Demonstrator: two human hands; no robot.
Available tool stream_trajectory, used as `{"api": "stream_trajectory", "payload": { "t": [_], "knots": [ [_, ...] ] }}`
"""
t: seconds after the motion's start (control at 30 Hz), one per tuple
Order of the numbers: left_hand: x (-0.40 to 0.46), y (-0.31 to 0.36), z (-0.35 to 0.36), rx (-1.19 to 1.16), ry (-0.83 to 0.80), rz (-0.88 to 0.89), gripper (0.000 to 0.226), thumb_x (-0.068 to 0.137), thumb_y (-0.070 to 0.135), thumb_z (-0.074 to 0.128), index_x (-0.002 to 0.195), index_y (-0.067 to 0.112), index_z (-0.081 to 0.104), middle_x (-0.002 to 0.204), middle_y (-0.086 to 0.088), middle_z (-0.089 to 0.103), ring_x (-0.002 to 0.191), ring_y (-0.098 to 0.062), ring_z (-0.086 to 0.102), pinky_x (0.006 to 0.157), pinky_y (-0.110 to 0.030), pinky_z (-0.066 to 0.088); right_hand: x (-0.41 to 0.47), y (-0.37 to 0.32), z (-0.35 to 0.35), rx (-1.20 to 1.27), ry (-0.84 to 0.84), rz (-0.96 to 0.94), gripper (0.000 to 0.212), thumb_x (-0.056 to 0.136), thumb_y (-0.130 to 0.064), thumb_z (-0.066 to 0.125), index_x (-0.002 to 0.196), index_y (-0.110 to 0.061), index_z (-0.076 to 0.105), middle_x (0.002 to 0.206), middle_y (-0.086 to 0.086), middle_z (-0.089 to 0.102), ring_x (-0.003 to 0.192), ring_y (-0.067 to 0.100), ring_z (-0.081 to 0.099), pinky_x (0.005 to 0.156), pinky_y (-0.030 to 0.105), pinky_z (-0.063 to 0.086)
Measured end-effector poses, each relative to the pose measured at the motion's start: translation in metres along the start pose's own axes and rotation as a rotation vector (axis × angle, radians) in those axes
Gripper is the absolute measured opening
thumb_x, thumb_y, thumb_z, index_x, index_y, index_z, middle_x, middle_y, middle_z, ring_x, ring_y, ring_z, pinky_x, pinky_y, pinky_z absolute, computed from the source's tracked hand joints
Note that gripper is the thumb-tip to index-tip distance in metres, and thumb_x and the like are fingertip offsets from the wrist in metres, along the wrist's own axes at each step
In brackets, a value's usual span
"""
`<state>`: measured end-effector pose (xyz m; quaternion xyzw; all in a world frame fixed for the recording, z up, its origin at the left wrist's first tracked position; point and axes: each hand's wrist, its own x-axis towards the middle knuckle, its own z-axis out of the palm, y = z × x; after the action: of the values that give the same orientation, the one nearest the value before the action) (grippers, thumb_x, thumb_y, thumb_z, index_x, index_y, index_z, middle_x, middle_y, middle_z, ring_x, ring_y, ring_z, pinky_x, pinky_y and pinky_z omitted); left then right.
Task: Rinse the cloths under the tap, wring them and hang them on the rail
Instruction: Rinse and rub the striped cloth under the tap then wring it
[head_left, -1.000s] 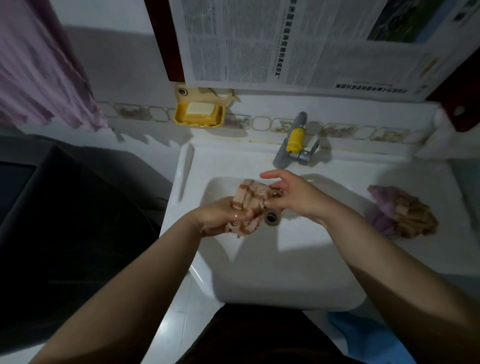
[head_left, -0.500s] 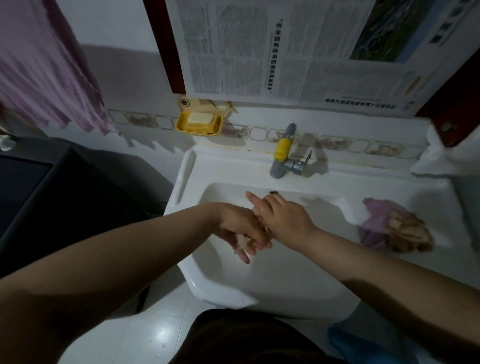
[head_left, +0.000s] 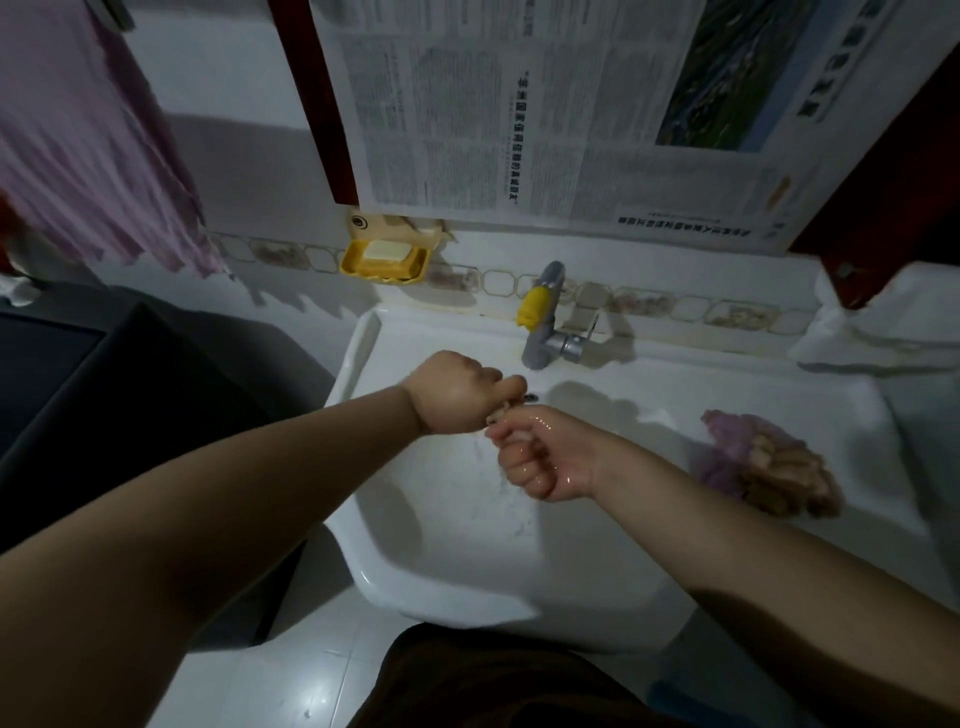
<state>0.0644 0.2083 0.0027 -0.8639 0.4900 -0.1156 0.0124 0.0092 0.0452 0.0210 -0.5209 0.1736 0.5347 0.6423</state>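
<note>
Gripping twisted cloth (head_left: 497, 415), left hand (head_left: 457, 392), right hand (head_left: 540, 457)

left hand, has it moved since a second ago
Yes. The left hand has gone from beside the drain, palm cupping the cloth, to higher in the basin, nearer the tap, now fisted round the cloth.

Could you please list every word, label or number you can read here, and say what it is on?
Nothing can be quoted with confidence.
White newspaper sheet on the wall: it hangs upside down; the body print is too small to read.
Its bold headline column: Chinese characters, too blurred to read.
Its large characters at the right edge: blurred, partly cut off.
Yellow plastic soap holder: round emblem only, no legible words.
</note>
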Motion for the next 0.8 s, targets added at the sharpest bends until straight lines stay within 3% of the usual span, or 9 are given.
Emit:
{"api": "stream_trajectory", "payload": {
  "t": [0.13, 0.2, 0.3, 0.4, 0.47, 0.57, 0.63, 0.7, 0.8],
  "knots": [
    [0.016, 0.025, -0.016, -0.163, -0.459, -0.584, 0.017, 0.091, 0.029, 0.047, 0.096, 0.017, 0.057, 0.093, -0.006, 0.065, 0.082, -0.027, 0.062, 0.064, -0.028, 0.042, -0.008, -0.002, -0.013, -0.053, 0.111, -0.187, 0.013, 0.091, -0.019, 0.058, 0.085, -0.020, 0.047, 0.064, -0.004, 0.047, 0.043, 0.004, 0.036, 0.035, 0.014, 0.024],
    [0.019, 0.028, -0.017, -0.460, -0.652, -0.809, 0.018, 0.092, 0.027, 0.049, 0.091, 0.013, 0.060, 0.085, -0.008, 0.062, 0.072, -0.024, 0.058, 0.059, -0.026, 0.041, -0.009, 0.012, -0.017, -0.202, 0.320, -0.361, 0.044, 0.085, -0.013, 0.067, 0.119, -0.024, 0.042, 0.095, 0.002, 0.059, 0.059, 0.012, 0.056, 0.045, 0.020, 0.041],
    [0.014, 0.024, -0.020, -1.086, -0.845, -1.065, 0.026, 0.092, 0.023, 0.052, 0.067, 0.018, 0.045, 0.054, -0.001, 0.038, 0.044, -0.013, 0.032, 0.044, -0.017, 0.025, -0.006, 0.047, -0.026, -0.805, 0.648, -0.790, 0.083, 0.081, -0.014, 0.071, 0.146, -0.031, 0.021, 0.144, 0.004, 0.032, 0.108, 0.021, 0.057, 0.073, 0.020, 0.050],
    [0.014, 0.027, -0.028, -1.433, -1.030, -0.998, 0.033, 0.090, 0.021, 0.051, 0.059, 0.024, 0.039, 0.045, 0.008, 0.030, 0.038, -0.006, 0.026, 0.042, -0.017, 0.019, 0.005, 0.065, -0.045, -1.669, 0.901, -1.179, 0.089, 0.074, -0.026, 0.074, 0.147, -0.023, 0.023, 0.153, 0.011, 0.018, 0.136, 0.036, 0.035, 0.097, 0.042, 0.048],
    [0.018, 0.034, -0.032, -1.517, -1.182, -0.850, 0.023, 0.087, 0.023, 0.052, 0.066, 0.025, 0.043, 0.043, 0.011, 0.032, 0.037, -0.004, 0.026, 0.039, -0.014, 0.020, 0.011, 0.061, -0.050, -1.762, 0.977, -1.388, 0.081, 0.079, -0.029, 0.071, 0.145, -0.016, 0.026, 0.150, 0.012, 0.026, 0.137, 0.038, 0.033, 0.102, 0.052, 0.042],
    [0.024, 0.043, -0.040, -1.444, -1.353, -0.728, 0.024, 0.089, 0.027, 0.054, 0.067, 0.024, 0.045, 0.048, 0.010, 0.040, 0.041, -0.005, 0.036, 0.041, -0.014, 0.029, 0.017, 0.045, -0.042, -1.742, 0.933, -1.684, 0.059, 0.089, -0.016, 0.060, 0.140, -0.006, 0.034, 0.138, 0.015, 0.046, 0.119, 0.033, 0.053, 0.097, 0.044, 0.048],
    [0.023, 0.046, -0.042, -1.367, -1.388, -0.748, 0.032, 0.092, 0.031, 0.056, 0.064, 0.022, 0.046, 0.053, 0.008, 0.046, 0.046, -0.006, 0.041, 0.044, -0.014, 0.034, 0.020, 0.039, -0.043, -1.851, 0.901, -1.710, 0.048, 0.085, -0.008, 0.061, 0.131, -0.005, 0.046, 0.105, 0.012, 0.065, 0.086, 0.028, 0.063, 0.071, 0.037, 0.055],
    [0.022, 0.049, -0.038, -1.298, -1.284, -0.834, 0.029, 0.090, 0.032, 0.064, 0.068, 0.021, 0.048, 0.058, 0.006, 0.046, 0.049, -0.007, 0.040, 0.045, -0.015, 0.034, 0.015, 0.033, -0.040, -1.972, 0.976, -1.574, 0.028, 0.073, -0.008, 0.070, 0.099, -0.008, 0.060, 0.073, 0.007, 0.061, 0.061, 0.024, 0.059, 0.044, 0.030, 0.047],
    [0.022, 0.058, -0.023, -1.170, -0.947, -0.965, 0.019, 0.085, 0.021, 0.070, 0.081, 0.016, 0.052, 0.064, -0.001, 0.044, 0.049, -0.011, 0.035, 0.041, -0.018, 0.027, 0.001, 0.019, -0.023, -1.995, 0.921, -0.778, 0.025, 0.076, -0.024, 0.069, 0.095, -0.010, 0.059, 0.087, 0.009, 0.065, 0.075, 0.029, 0.065, 0.053, 0.028, 0.040]
  ]
}}
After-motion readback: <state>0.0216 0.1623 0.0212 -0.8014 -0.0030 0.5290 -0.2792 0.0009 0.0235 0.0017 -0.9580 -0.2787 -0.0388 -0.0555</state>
